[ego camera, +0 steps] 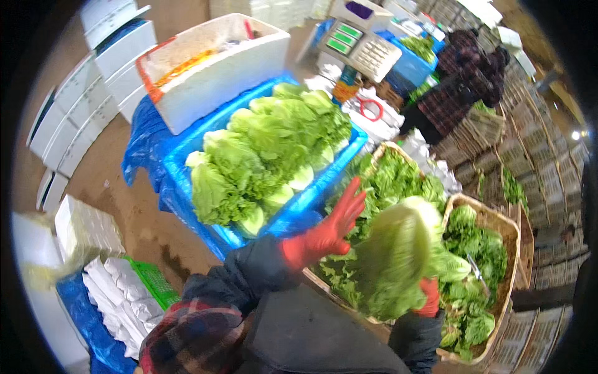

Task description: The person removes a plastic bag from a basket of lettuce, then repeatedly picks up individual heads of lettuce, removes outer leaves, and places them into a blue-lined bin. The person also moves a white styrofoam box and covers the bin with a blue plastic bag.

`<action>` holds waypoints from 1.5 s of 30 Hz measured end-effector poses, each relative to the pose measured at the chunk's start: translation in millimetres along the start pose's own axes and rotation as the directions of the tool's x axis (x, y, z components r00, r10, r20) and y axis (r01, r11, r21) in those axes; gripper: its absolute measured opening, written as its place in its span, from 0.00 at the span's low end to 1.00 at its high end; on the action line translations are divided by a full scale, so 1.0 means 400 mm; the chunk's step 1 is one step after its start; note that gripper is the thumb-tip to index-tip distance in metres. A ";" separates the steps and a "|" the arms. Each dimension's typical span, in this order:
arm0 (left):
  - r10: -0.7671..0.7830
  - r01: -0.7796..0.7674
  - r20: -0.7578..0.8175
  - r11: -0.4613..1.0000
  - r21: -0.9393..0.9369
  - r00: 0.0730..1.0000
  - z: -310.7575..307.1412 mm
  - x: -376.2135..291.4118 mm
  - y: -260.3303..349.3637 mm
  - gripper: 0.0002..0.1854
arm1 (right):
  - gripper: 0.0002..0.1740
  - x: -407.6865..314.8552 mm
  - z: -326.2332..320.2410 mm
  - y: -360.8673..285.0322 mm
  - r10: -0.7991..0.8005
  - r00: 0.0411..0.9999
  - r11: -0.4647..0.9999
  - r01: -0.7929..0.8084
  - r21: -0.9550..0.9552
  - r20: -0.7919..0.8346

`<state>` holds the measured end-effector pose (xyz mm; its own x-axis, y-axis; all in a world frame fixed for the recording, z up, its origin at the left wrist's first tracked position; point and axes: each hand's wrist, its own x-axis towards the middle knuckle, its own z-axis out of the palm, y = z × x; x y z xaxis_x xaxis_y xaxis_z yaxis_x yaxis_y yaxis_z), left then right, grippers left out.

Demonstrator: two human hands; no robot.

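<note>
My left hand (324,233), in a red glove, is raised with its fingers spread and holds nothing. It is between the blue-lined box and a large leafy cabbage (397,252). My right hand (427,297), also red-gloved, grips the cabbage at its lower right side; leaves hide part of the fingers. That cabbage is blurred and hangs over a basket of loose green leaves (397,168). Rows of leafy cabbages (271,140) fill the box lined with blue plastic (187,187). A knife (477,271) lies on the trimmings in the right-hand basket (507,233).
A white foam box (229,70) stands behind the blue-lined box. Beyond are a digital scale (359,46) and red-handled scissors (371,110). A person in a plaid garment (460,79) bends at the upper right. White boxes (79,112) are stacked at left, with a green crate (152,280) below.
</note>
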<state>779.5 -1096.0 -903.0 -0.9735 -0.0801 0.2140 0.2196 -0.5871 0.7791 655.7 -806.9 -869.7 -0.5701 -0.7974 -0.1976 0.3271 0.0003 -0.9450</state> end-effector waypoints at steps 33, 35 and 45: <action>-0.132 -0.059 -0.568 0.950 -0.305 0.812 -0.920 -0.957 0.729 0.39 | 0.30 0.675 0.846 0.297 -0.391 0.746 0.436 -0.366 -0.822 -0.539; -0.152 -0.020 -0.512 0.949 -0.314 0.845 -0.930 -0.927 0.736 0.39 | 0.23 0.705 0.789 0.290 -0.415 0.838 0.352 -0.211 -0.912 -0.354; -0.120 0.042 -0.308 0.967 -0.250 0.944 -0.966 -0.572 0.678 0.34 | 0.30 0.568 0.652 0.310 -0.361 0.533 0.779 -0.278 -0.562 -0.765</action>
<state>1037.4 -1548.0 -968.4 -0.9648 -0.2527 -0.0730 0.1557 -0.7724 0.6158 763.3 -1145.6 -963.8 -0.9986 0.0370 0.0369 -0.0098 0.5613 -0.8276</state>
